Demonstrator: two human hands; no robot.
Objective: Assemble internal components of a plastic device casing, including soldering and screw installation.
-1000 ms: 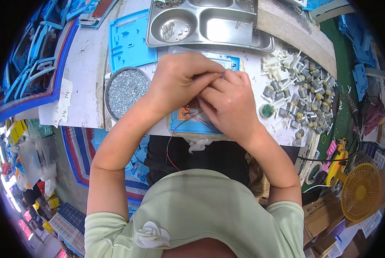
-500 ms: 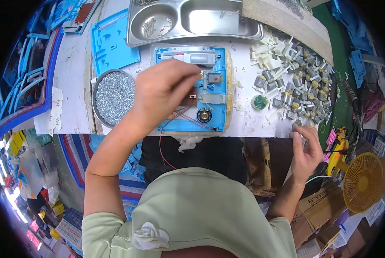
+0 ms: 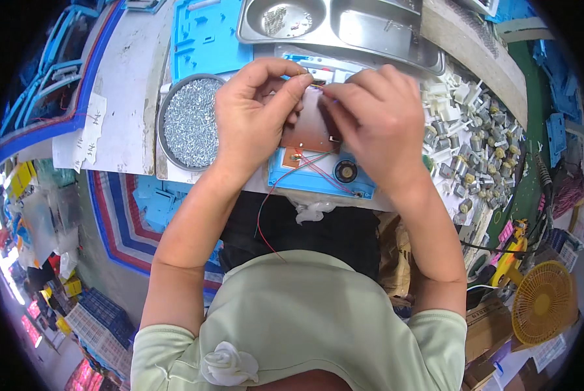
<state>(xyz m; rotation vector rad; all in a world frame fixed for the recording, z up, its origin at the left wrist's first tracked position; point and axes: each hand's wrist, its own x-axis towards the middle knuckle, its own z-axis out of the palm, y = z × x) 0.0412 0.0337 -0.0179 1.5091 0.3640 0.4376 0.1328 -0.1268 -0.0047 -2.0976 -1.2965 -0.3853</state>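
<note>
A brown circuit board [image 3: 305, 133] stands raised and tilted over a blue plastic casing [image 3: 318, 181]. My left hand [image 3: 259, 107] is closed at the board's far left edge, thumb and forefinger pinched together. At the far right edge my right hand [image 3: 380, 114] also has its fingers closed on the board. Something small between the fingertips is too fine to make out. Red and dark wires [image 3: 314, 163] run from the board across the casing. A round black speaker [image 3: 346, 171] sits in the casing's near right part. My hands hide much of its far half.
A round tub of silver screws [image 3: 191, 124] stands on the left, near a blue plastic panel [image 3: 210, 39]. A metal compartment tray [image 3: 344, 42] lies at the back. Several small motors with white plastic parts [image 3: 478, 146] are heaped on the right. A yellow fan [image 3: 543, 303] stands lower right.
My right hand has come from the table's right edge to the casing. The circuit board is now lifted and tilted between both hands. The whole view has shifted slightly.
</note>
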